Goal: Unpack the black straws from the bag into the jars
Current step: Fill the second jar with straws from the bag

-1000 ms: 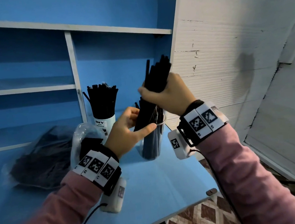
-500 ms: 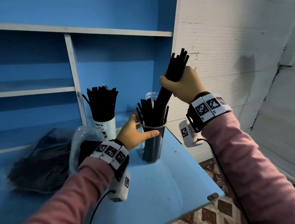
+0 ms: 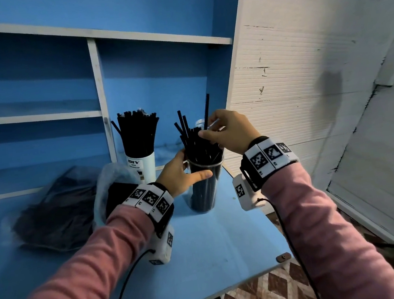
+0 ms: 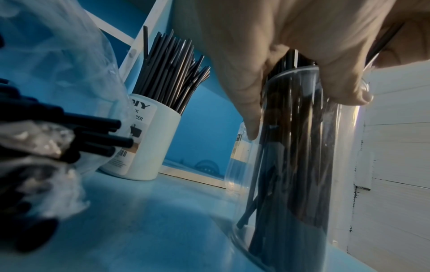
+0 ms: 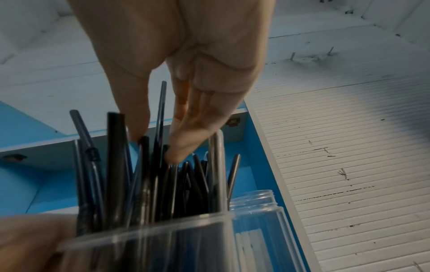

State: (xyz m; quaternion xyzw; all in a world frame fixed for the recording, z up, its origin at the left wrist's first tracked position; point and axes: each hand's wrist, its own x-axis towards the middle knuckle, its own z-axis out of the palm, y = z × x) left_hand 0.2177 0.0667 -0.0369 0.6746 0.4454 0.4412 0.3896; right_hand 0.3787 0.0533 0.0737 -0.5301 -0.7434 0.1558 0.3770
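A clear jar (image 3: 205, 192) packed with black straws (image 3: 194, 144) stands near the right end of the blue desk. My left hand (image 3: 188, 170) grips it just under the rim, thumb in front and fingers behind. Above it, my right hand (image 3: 207, 129) has straight fingers (image 5: 177, 147) touching the straw tops. One straw (image 3: 207, 108) rises between thumb and fingers, seemingly loose. A white jar (image 3: 145, 166) labelled DIY, full of straws, stands behind on the left. The plastic bag (image 3: 58, 212) of straws lies left of my left wrist.
A second clear jar (image 5: 253, 198) stands right behind the first; I cannot tell if it holds anything. Blue shelves (image 3: 35, 117) rise at the back. A white ribbed wall (image 3: 294, 89) borders the right side. The desk's front edge (image 3: 254, 275) drops to a tiled floor.
The bundle of straws my right hand held high has dropped into the clear jar. That hand has let go and come down onto the straw tops. My left hand stays on the jar.
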